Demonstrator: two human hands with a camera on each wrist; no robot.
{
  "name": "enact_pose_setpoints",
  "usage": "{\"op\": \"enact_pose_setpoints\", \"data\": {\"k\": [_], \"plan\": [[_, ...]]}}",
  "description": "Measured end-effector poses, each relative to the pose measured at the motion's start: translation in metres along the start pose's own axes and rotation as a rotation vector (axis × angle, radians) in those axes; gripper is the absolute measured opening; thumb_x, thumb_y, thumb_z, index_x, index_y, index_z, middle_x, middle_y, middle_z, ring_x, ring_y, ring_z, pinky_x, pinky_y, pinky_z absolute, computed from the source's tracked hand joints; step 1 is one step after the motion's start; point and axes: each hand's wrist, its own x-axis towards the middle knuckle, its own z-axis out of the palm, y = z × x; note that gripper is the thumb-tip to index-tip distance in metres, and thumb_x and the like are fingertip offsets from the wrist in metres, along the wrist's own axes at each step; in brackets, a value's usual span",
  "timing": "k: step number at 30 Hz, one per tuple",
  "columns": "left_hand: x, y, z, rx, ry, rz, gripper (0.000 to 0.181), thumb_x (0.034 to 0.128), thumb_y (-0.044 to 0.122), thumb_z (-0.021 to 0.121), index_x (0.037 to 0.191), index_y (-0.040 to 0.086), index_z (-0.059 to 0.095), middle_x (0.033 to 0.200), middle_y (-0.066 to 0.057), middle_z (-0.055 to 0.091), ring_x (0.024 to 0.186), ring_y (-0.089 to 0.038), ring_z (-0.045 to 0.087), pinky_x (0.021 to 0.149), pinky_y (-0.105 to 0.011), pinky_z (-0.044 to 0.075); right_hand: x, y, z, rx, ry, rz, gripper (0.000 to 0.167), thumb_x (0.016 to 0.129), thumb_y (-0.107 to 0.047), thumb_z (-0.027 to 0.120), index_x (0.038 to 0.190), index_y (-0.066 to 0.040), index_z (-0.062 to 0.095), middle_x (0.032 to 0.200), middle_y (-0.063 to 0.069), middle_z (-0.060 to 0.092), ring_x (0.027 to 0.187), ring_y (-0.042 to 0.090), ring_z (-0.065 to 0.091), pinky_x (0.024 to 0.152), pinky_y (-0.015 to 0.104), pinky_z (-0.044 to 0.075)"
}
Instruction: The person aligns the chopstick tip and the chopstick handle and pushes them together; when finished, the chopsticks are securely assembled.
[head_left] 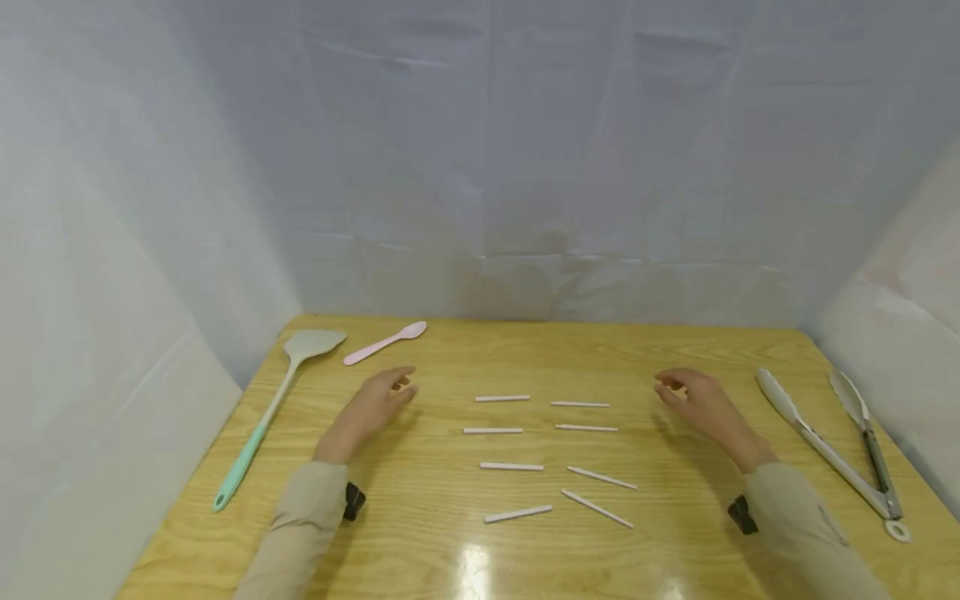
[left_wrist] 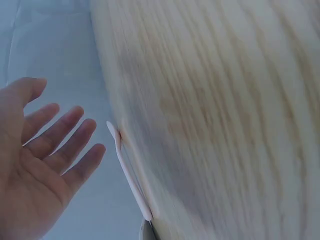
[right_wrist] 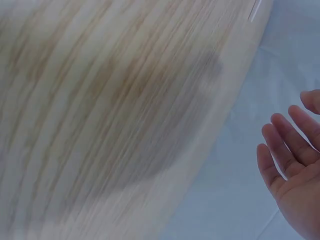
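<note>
I watched the left hand (head_left: 375,404), eight white sticks (head_left: 512,467), then the right hand (head_left: 705,406) across the worktop (head_left: 420,492).
Going left to right, the head view alone gave me the whole spread: spatula (head_left: 277,402), pink spoon (head_left: 382,343) just beyond the left hand, sticks between both hands, tongs (head_left: 843,468) outermost. Only the wrist views showed me the palms, fingers (left_wrist: 67,145) parted and gripping nothing on either side; the left one also caught the spoon edge-on, bent at its neck. The sticks lay in two columns of four, plain and slender, the left four thicker, the right column's nearest two slanting.
</note>
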Motion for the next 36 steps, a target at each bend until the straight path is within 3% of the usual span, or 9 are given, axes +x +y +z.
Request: {"op": "enact_pose_setpoints", "data": {"k": [6,12,21,28,36], "plan": [[0.006,0.005,0.006,0.003,-0.022,0.034,0.044,0.1000,0.019,0.049,0.135,-0.007,0.046,0.124,-0.026,0.056,0.113,-0.039,0.053,0.096,-0.051,0.043,0.002,-0.004,0.007,0.039,-0.049,-0.006,0.029,0.095,-0.013,0.058,0.113,0.009,0.062,0.105,0.022,0.065,0.092,0.035,0.060,0.078,0.050,0.050],[0.012,0.015,0.010,0.008,-0.060,0.049,0.044,0.0999,0.020,0.050,0.135,-0.006,0.047,0.125,-0.024,0.057,0.114,-0.037,0.054,0.097,-0.050,0.043,0.007,-0.010,0.013,0.042,-0.053,-0.035,0.026,0.093,-0.010,0.061,0.111,0.009,0.064,0.104,0.023,0.066,0.090,0.034,0.061,0.077,0.048,0.051],[0.027,0.027,0.020,0.037,-0.091,0.119,0.038,0.0990,0.016,0.051,0.128,-0.009,0.052,0.117,-0.024,0.061,0.108,-0.035,0.058,0.093,-0.047,0.046,0.016,-0.019,0.025,0.055,-0.070,-0.074,0.022,0.091,-0.009,0.063,0.106,0.007,0.066,0.102,0.020,0.068,0.087,0.031,0.063,0.075,0.045,0.052],[0.035,0.035,0.030,0.021,-0.137,0.119,0.039,0.0990,0.016,0.051,0.130,-0.007,0.052,0.124,-0.025,0.058,0.115,-0.037,0.055,0.097,-0.047,0.044,0.022,-0.028,0.032,0.075,-0.140,-0.083,0.021,0.091,-0.006,0.062,0.107,0.008,0.066,0.103,0.021,0.067,0.090,0.033,0.062,0.077,0.046,0.052],[0.045,0.042,0.040,-0.017,-0.150,0.162,0.037,0.0972,0.014,0.054,0.127,-0.008,0.054,0.126,-0.023,0.058,0.117,-0.037,0.054,0.100,-0.046,0.043,0.028,-0.031,0.043,0.081,-0.149,-0.100,0.021,0.091,-0.007,0.062,0.105,0.007,0.067,0.102,0.021,0.068,0.092,0.034,0.062,0.080,0.047,0.052]]}}
